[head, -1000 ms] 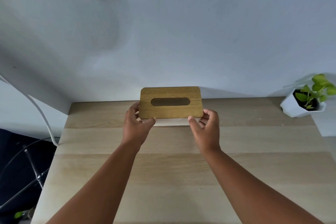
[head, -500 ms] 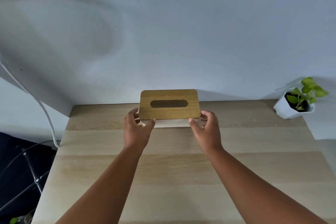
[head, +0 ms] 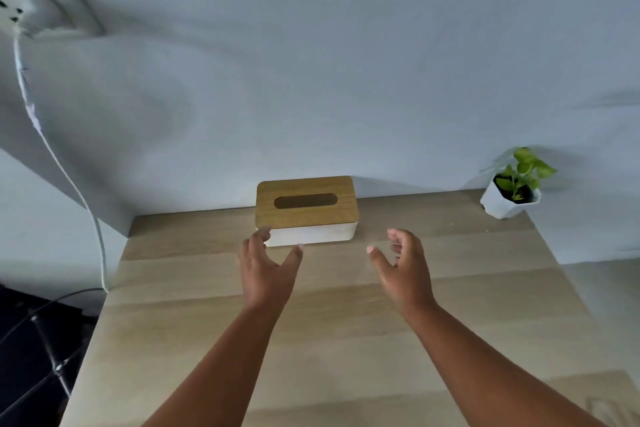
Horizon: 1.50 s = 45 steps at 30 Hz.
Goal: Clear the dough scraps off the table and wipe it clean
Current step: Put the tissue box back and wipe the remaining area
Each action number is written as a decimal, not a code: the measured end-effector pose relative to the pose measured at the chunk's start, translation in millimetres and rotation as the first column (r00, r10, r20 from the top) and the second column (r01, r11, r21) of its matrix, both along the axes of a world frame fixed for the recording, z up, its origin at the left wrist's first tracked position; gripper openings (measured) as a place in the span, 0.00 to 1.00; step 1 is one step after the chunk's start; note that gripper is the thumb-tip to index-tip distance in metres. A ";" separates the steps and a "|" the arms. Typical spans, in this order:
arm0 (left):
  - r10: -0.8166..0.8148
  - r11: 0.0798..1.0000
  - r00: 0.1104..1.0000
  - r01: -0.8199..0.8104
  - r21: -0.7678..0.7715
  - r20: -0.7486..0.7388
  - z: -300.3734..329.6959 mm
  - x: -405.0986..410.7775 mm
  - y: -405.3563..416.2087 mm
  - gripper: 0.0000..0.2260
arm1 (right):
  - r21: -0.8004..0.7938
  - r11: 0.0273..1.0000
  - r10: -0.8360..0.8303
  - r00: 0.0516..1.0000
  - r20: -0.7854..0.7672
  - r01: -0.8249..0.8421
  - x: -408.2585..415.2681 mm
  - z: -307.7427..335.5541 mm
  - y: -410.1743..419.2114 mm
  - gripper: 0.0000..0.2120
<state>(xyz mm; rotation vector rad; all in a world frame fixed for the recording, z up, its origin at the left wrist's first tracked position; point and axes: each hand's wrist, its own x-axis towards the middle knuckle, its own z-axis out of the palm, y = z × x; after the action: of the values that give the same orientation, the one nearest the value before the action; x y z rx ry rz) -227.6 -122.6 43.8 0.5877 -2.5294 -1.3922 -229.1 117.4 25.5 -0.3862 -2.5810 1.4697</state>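
Observation:
A tissue box (head: 306, 215) with a brown wooden lid and white sides stands at the back of the light wooden table (head: 346, 340), against the wall. No tissue shows in its slot. My left hand (head: 265, 267) hovers just in front of the box's left end, fingers spread, holding nothing. My right hand (head: 403, 265) is open too, in front of and to the right of the box, apart from it. A few tiny pale specks (head: 486, 229) lie on the table near the back right.
A small green plant in a white angular pot (head: 512, 198) stands at the back right corner. A white cable (head: 65, 177) hangs from a wall socket down past the table's left edge. Dark metal legs (head: 45, 357) show left of the table.
Both hands have let go of the tissue box and pulled back toward me, fingers opening. The box now rests on the table by the wall.

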 end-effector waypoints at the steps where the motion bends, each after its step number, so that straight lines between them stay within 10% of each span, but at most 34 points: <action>1: -0.019 1.000 1.000 0.019 -0.003 0.007 0.4 5.1 5.1 0.30 | 0.011 1.000 -0.010 1.000 -0.004 0.010 7.9 0.2 5.1 0.24; 34: -0.457 0.778 0.847 0.529 -0.338 0.271 -85.8 139.4 215.7 0.34 | 0.577 0.816 -0.087 0.978 0.188 -0.039 267.4 -41.6 299.0 0.27; 45: -0.349 0.736 0.895 0.446 -0.510 0.279 -96.9 123.7 213.3 0.39 | 0.700 0.642 0.285 0.945 0.160 -0.312 315.8 -84.6 356.5 0.27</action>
<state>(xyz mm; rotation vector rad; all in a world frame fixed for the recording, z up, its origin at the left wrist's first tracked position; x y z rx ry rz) -103.9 90.7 -53.1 0.0361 -3.1286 -0.6055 86.7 473.9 -59.1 0.1395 -3.0755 0.3677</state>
